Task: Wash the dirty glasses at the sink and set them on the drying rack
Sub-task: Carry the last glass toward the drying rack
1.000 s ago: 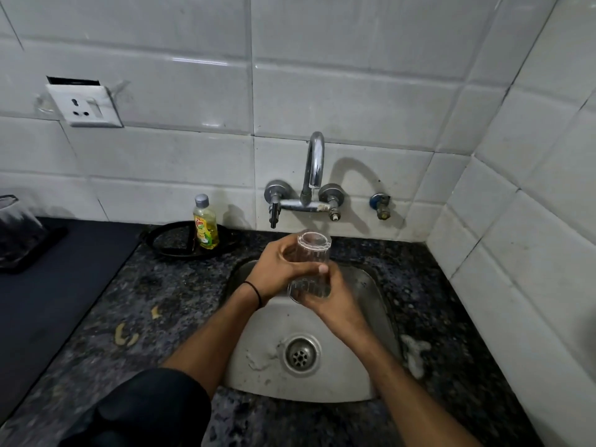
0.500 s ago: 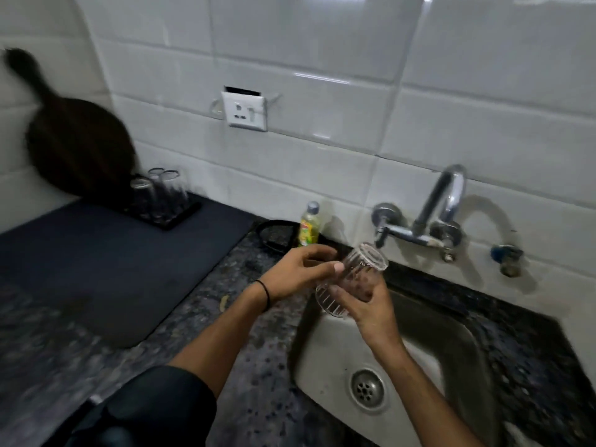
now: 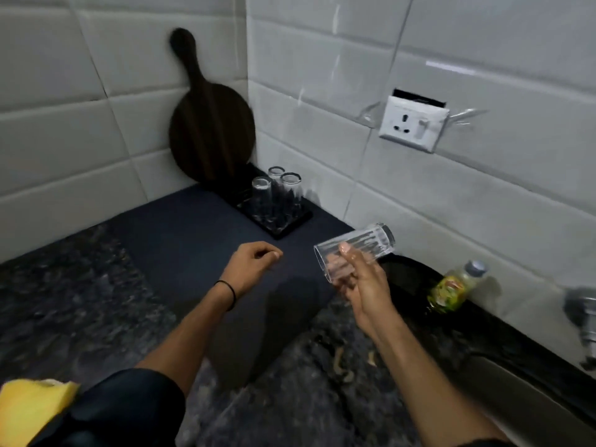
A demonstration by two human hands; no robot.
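Observation:
My right hand (image 3: 361, 282) grips a clear ribbed glass (image 3: 367, 245), tipped on its side with the open mouth toward the lower left. It hangs above the counter, left of the sink (image 3: 532, 391). My left hand (image 3: 253, 261) hovers apart from it over the dark mat (image 3: 180, 240), fingers loosely curled and holding nothing. Three clear glasses (image 3: 277, 195) stand upside down on a small black drying tray (image 3: 290, 225) near the wall corner.
A dark round wooden board (image 3: 209, 130) leans in the tiled corner behind the tray. A yellow dish-soap bottle (image 3: 451, 288) stands by the wall next to the tap (image 3: 583, 314). A wall socket (image 3: 412, 124) is above. Something yellow (image 3: 29, 408) shows at the bottom left.
My view swung left from the sink toward the drying tray. My left hand let go of the glass and moved left; my right hand carried the glass left, away from the sink.

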